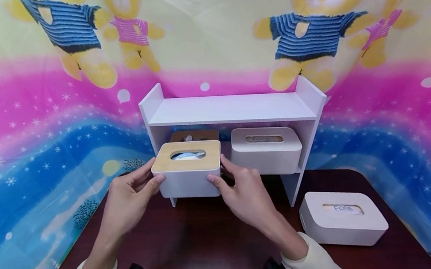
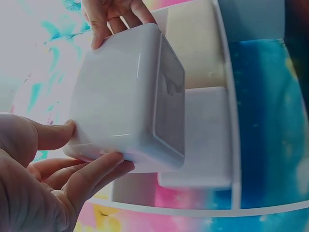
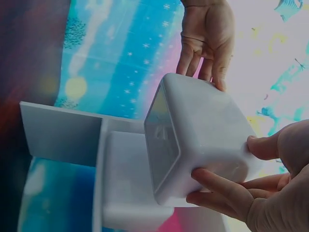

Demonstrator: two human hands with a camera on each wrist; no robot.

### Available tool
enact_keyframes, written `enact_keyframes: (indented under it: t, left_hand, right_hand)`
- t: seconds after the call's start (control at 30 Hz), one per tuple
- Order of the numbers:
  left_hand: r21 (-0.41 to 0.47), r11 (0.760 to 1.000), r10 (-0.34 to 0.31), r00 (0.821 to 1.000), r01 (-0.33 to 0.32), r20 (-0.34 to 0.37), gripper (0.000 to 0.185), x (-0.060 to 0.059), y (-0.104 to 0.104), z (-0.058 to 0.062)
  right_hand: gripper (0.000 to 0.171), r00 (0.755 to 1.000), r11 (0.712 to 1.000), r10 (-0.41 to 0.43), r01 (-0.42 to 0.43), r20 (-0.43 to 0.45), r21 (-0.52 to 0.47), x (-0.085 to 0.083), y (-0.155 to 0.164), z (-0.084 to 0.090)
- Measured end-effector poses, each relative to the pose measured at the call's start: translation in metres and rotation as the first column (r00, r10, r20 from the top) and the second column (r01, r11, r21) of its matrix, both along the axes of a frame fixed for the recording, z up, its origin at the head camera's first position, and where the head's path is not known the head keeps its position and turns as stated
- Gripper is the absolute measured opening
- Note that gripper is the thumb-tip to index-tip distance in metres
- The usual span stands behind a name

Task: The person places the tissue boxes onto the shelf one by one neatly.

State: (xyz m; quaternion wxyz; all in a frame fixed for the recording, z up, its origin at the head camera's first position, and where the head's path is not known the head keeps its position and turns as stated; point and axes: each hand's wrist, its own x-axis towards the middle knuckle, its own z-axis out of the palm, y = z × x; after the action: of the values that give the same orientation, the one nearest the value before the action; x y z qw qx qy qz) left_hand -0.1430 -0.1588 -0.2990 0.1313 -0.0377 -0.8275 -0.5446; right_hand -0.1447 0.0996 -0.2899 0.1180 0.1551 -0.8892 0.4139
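Shelving (image 1: 233, 110) sits at the table's (image 1: 206, 244) back edge. I hold the wood-lidded tissue box (image 1: 187, 168) just before its lower bay, my left hand (image 1: 127, 199) and right hand (image 1: 246, 195) gripping opposite ends to keep it level.

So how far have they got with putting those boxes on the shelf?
Looks partway. Done: a flat white box and a brown-topped box already sit on the lower level of the white shelf. In hand: the left hand and right hand hold a wooden-lidded tissue box at the shelf's front. Left, probably: another white box waits on the table.
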Motion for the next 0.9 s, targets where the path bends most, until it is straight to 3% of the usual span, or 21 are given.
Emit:
enact_keyframes:
  t: [0.27,0.4,0.63,0.9]
  left_hand:
    - [0.002,1.000,-0.011,1.000,0.011,0.006,0.062,-0.003,0.004,0.024]
    - [-0.008,1.000,-0.006,1.000,0.006,-0.024,0.061,-0.001,0.001,0.032]
    - [-0.027,1.000,0.010,0.997,-0.012,-0.077,0.060,-0.001,-0.002,0.041]
    - [-0.017,1.000,-0.004,0.996,0.003,-0.087,0.059,-0.006,0.004,0.047]
  right_hand:
    - [0.071,0.998,1.000,-0.006,0.007,-0.058,0.014,-0.003,0.004,0.023]
    - [0.071,0.997,1.000,0.004,-0.003,-0.076,0.020,-0.003,0.002,0.032]
    - [0.068,0.996,1.000,0.013,-0.012,-0.088,0.015,-0.004,0.000,0.046]
    - [0.069,0.997,1.000,-0.001,0.003,-0.079,0.024,-0.004,0.007,0.055]
